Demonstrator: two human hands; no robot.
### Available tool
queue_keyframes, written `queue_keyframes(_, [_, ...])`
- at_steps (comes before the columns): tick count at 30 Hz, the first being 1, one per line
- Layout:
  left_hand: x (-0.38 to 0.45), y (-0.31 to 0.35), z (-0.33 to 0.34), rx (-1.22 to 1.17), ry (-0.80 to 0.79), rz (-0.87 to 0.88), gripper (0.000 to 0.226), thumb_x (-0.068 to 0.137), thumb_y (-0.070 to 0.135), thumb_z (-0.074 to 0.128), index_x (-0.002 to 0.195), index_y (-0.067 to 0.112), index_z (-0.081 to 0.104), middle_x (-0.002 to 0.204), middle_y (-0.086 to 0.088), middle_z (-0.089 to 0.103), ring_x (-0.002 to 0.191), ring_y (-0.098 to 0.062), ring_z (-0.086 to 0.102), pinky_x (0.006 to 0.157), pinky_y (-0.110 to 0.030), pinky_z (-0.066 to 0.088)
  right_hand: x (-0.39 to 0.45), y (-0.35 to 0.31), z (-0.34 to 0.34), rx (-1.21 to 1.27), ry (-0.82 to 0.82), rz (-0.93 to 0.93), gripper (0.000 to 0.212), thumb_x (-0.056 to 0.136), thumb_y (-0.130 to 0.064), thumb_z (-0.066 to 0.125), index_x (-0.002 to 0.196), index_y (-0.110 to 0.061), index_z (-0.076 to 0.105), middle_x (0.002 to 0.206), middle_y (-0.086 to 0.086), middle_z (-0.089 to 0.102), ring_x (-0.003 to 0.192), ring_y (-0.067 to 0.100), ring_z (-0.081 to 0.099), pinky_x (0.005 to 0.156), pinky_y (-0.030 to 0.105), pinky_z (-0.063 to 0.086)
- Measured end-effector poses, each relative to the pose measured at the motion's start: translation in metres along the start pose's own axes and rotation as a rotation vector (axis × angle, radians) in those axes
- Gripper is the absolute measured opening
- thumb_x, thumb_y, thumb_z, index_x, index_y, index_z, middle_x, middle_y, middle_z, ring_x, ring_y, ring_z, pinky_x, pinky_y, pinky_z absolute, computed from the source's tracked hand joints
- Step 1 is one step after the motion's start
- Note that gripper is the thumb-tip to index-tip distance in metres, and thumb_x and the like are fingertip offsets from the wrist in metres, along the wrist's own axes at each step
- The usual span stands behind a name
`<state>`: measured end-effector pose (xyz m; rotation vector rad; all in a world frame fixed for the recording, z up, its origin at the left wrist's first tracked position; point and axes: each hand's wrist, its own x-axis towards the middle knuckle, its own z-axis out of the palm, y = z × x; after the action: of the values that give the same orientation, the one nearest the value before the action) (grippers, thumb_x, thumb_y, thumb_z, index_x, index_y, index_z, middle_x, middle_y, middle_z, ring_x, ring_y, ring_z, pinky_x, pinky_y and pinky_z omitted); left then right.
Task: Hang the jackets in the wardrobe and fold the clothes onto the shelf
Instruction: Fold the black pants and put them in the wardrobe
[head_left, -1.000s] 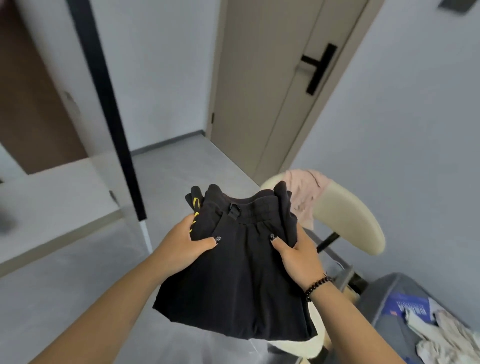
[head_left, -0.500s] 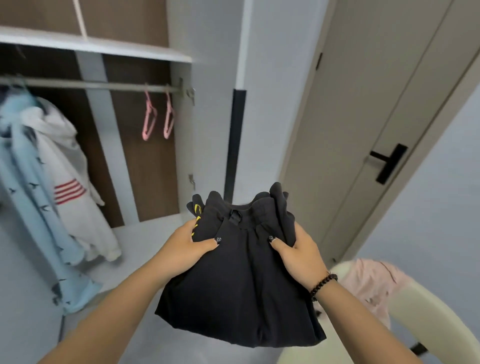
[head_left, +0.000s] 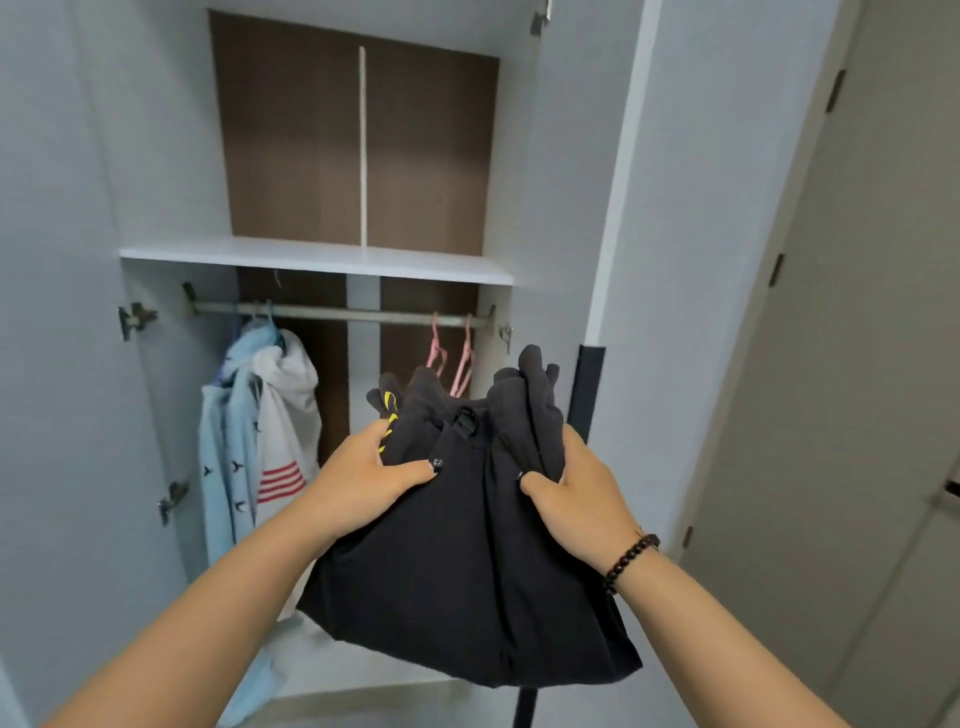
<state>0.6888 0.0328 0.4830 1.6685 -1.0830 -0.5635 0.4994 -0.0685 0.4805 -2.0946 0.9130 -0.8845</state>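
A folded bundle of black clothes (head_left: 467, 545) sits in mid-air in front of the open wardrobe (head_left: 550, 218), held up between both hands at about the height of the hanging rail. Yellow markings show on a layer at its upper left edge, and a small black buckle or loop lies near the top middle. The left hand (head_left: 363, 483) clamps the bundle's left side, thumb pressed across the top of the fabric and fingers hidden underneath. The right hand (head_left: 582, 493) grips the right side the same way, thumb on top, with a dark beaded bracelet (head_left: 631, 561) on its wrist.

Behind the bundle, two empty pink hangers (head_left: 452, 358) hang from the metal rail (head_left: 337, 313) near its right end. At the rail's left end hang a light blue jacket (head_left: 228, 467) with small dark bird shapes and, just beside it, a white jacket (head_left: 288, 415) with red stripes. Above the rail runs a white shelf (head_left: 311, 260), bare in the part that shows, backed by dark brown panels. A closed beige door (head_left: 857, 415) stands to the right of the wardrobe
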Motion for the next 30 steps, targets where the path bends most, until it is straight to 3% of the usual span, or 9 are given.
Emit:
queue_keyframes(5, [0.029, 0.001, -0.032, -0.034, 0.085, 0.023, 0.05, 0.074, 0.029, 0.08, 0.119, 0.027, 0.06, 0.106, 0.01, 0.071, 0.094, -0.012, 0.069, 0.086, -0.04, 0.057, 0.056, -0.016, 0.014, 0.063, 0.002, -0.067, 0.042, 0.091, -0.015, 0.054, 0.129, -0.031, 0.048, 0.1, -0.015, 0.062, 0.084, 0.003, 0.059, 0.066, 0.017, 0.046])
queue_keyframes(9, [0.071, -0.005, -0.062, -0.064, 0.133, 0.034, 0.046, 0.078, 0.022, 0.078, 0.119, 0.027, 0.06, 0.101, 0.011, 0.073, 0.086, -0.007, 0.071, 0.076, -0.029, 0.057, 0.11, -0.026, 0.039, 0.073, 0.021, -0.118, 0.042, 0.092, -0.012, 0.055, 0.132, -0.025, 0.049, 0.11, -0.01, 0.062, 0.09, 0.002, 0.057, 0.068, 0.01, 0.043])
queue_keyframes(14, [0.143, -0.007, -0.102, -0.069, 0.145, 0.123, 0.04, 0.078, 0.019, 0.077, 0.114, 0.028, 0.062, 0.099, 0.012, 0.073, 0.087, -0.01, 0.071, 0.082, -0.037, 0.057, 0.181, -0.041, 0.062, 0.081, 0.118, -0.16, 0.038, 0.091, -0.01, 0.055, 0.126, -0.024, 0.053, 0.107, -0.01, 0.063, 0.09, 0.001, 0.057, 0.067, 0.011, 0.042])
queue_keyframes(20, [0.236, 0.003, -0.15, -0.093, 0.112, 0.246, 0.033, 0.081, 0.014, 0.073, 0.11, 0.027, 0.063, 0.089, 0.015, 0.073, 0.076, -0.003, 0.07, 0.062, -0.019, 0.053, 0.268, -0.069, 0.083, 0.092, 0.266, -0.173, 0.031, 0.09, -0.008, 0.053, 0.115, -0.026, 0.056, 0.095, -0.009, 0.065, 0.085, 0.011, 0.062, 0.062, 0.017, 0.045])
queue_keyframes(26, [0.317, 0.023, -0.179, -0.153, 0.079, 0.266, 0.029, 0.082, 0.013, 0.071, 0.108, 0.023, 0.063, 0.095, 0.005, 0.074, 0.08, -0.013, 0.072, 0.064, -0.026, 0.054, 0.342, -0.096, 0.08, 0.03, 0.4, -0.227, 0.025, 0.089, -0.008, 0.055, 0.107, -0.025, 0.056, 0.092, -0.01, 0.063, 0.082, 0.007, 0.058, 0.06, 0.017, 0.042])
queue_keyframes(30, [0.374, 0.041, -0.185, -0.184, 0.072, 0.257, 0.032, 0.08, 0.016, 0.072, 0.11, 0.022, 0.063, 0.099, 0.002, 0.073, 0.085, -0.018, 0.071, 0.069, -0.031, 0.055, 0.402, -0.108, 0.067, -0.065, 0.437, -0.247, 0.019, 0.088, -0.007, 0.055, 0.102, -0.019, 0.055, 0.085, -0.006, 0.06, 0.078, 0.013, 0.055, 0.059, 0.021, 0.04])
